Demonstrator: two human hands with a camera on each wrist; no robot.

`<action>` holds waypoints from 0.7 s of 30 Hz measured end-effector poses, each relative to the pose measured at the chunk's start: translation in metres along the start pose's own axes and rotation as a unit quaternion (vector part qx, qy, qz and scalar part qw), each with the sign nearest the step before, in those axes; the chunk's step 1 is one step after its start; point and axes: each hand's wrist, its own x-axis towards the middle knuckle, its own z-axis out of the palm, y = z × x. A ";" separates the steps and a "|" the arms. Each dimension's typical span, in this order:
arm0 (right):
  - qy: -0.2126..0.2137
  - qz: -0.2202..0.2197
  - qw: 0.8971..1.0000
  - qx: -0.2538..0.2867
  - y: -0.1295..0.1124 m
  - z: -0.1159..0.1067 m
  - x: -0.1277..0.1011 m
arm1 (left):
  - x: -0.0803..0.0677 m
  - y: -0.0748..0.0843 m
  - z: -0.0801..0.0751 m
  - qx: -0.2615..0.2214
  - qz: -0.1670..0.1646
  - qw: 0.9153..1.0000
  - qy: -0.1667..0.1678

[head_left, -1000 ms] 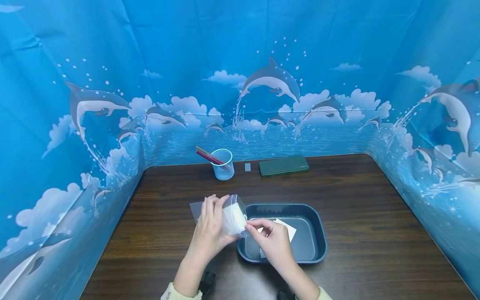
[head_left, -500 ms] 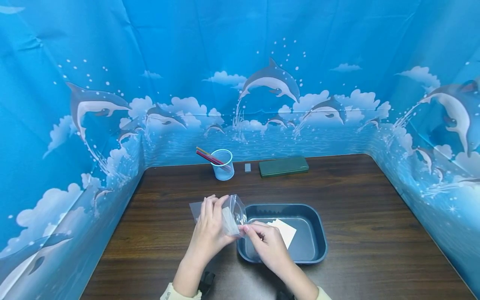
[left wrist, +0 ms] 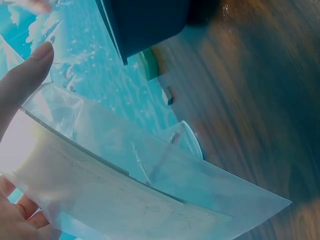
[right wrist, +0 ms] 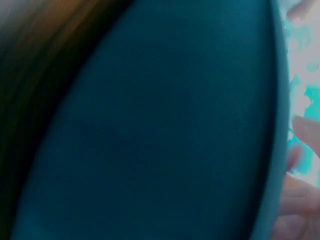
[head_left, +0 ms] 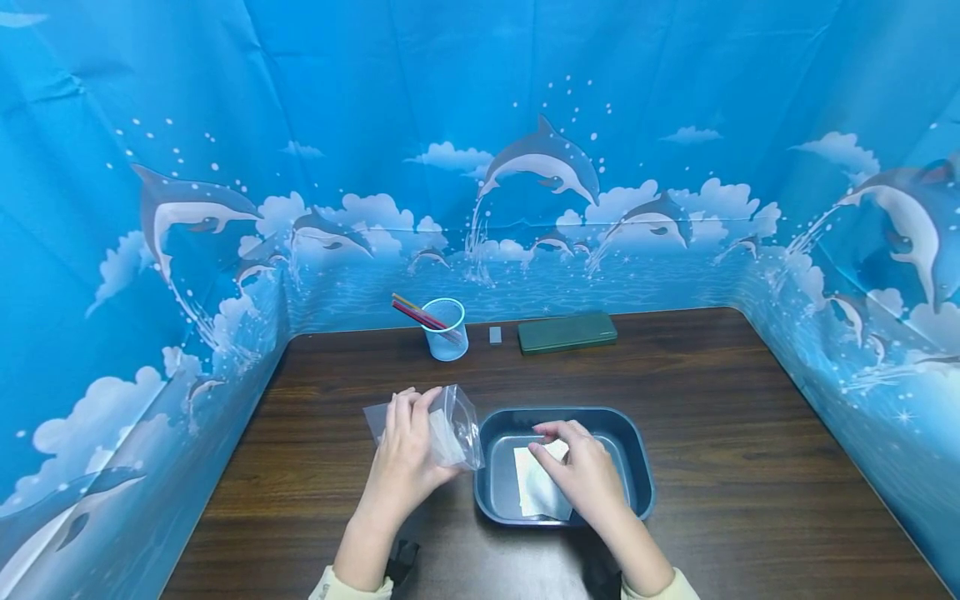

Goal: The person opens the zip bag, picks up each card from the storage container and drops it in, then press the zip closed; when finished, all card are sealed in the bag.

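clear bag (head_left: 450,429) held upright by left hand (head_left: 408,454); right hand (head_left: 585,475) rests flat, loose grip, on paper (head_left: 536,492).

My clear plastic bag (head_left: 450,429) gapes open, tilted above the counter, white paper inside; another white sheet (head_left: 534,490) lies flat in the tray (head_left: 637,483).

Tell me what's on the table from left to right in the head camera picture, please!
Clear plastic bag held by the left hand → right hand on white paper in the blue tray. Along the back: cup of pencils → small grey piece → green case.
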 end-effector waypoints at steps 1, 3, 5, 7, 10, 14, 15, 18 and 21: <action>-0.015 0.014 0.999 -0.030 0.004 -0.002 0.000 | 0.000 -0.001 0.000 0.001 0.000 1.000 0.001; -0.049 0.039 0.995 -0.081 0.010 -0.005 -0.001 | -0.001 -0.001 0.000 0.001 -0.002 1.000 0.001; -0.080 0.063 0.988 -0.118 0.016 -0.008 -0.001 | -0.001 -0.002 0.000 0.000 -0.005 1.000 -0.001; -0.099 0.084 0.982 -0.140 0.022 -0.009 -0.001 | -0.002 -0.002 0.001 0.000 -0.010 1.000 -0.006; -0.110 0.106 0.976 -0.154 0.030 -0.008 -0.001 | -0.004 -0.003 0.002 -0.002 -0.014 1.000 -0.010; -0.117 0.119 0.972 -0.166 0.039 -0.003 -0.001 | -0.006 -0.004 0.004 -0.001 -0.010 1.000 -0.011; -0.119 0.121 0.971 -0.169 0.041 -0.001 -0.001 | -0.006 -0.004 0.004 -0.001 -0.008 1.000 -0.012; -0.122 0.123 0.969 -0.176 0.043 0.002 -0.002 | -0.008 -0.004 0.004 0.001 -0.010 1.000 -0.019; -0.122 0.121 0.969 -0.178 0.043 0.003 -0.002 | -0.008 -0.003 0.004 0.001 -0.016 1.000 -0.027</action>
